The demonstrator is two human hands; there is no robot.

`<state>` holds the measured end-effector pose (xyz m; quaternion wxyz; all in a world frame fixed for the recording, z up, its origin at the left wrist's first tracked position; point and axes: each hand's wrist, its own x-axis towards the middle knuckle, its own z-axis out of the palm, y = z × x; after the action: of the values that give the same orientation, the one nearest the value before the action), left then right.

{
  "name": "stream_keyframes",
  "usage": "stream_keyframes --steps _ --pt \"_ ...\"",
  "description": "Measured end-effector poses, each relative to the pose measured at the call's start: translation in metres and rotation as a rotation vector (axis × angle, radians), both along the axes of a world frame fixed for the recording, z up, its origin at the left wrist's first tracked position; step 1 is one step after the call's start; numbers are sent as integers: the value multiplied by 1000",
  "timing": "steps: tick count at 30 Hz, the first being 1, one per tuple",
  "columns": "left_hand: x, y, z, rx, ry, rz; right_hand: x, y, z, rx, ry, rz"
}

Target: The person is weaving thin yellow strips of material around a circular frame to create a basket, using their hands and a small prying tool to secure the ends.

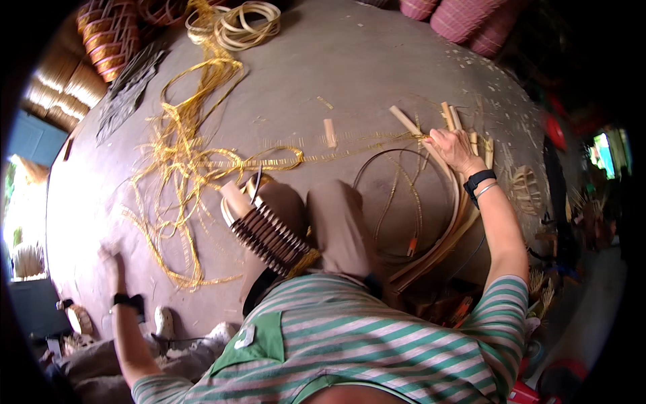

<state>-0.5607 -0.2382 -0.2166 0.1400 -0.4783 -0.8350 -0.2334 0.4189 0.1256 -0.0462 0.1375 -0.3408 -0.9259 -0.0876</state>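
My right hand (452, 149) reaches out at the right, its fingers closed on a yellow-gold braided strand (350, 153) that runs left across the floor. Beneath that hand lies a bundle of pale bent cane strips (456, 214). My left hand (110, 258) is stretched far to the left in bright glare, so its fingers are washed out and blurred; I make out nothing in it. Against my left knee rests a curved piece of cane, wrapped in dark brown bands (270, 236) with light edges. A pale flat end (235, 199) sticks out at its top.
A tangle of gold strands (182, 161) spreads over the floor at left. Coiled cane (245, 25) lies at the far side, near a patterned woven basket (110, 37). Pink bundles (471, 23) stand far right. Another person's shoes (163, 322) show at lower left.
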Motion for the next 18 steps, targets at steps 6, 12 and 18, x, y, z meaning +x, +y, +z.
stream_keyframes --steps 6,12,18 --pt "459 115 94 -378 -1958 -152 -115 16 6 -136 233 -90" --pt "536 132 99 55 -2158 -432 -35 100 -11 -131 1344 -808" --pt "559 131 109 -211 -1835 -748 61 -9 -37 -241 2201 -852"
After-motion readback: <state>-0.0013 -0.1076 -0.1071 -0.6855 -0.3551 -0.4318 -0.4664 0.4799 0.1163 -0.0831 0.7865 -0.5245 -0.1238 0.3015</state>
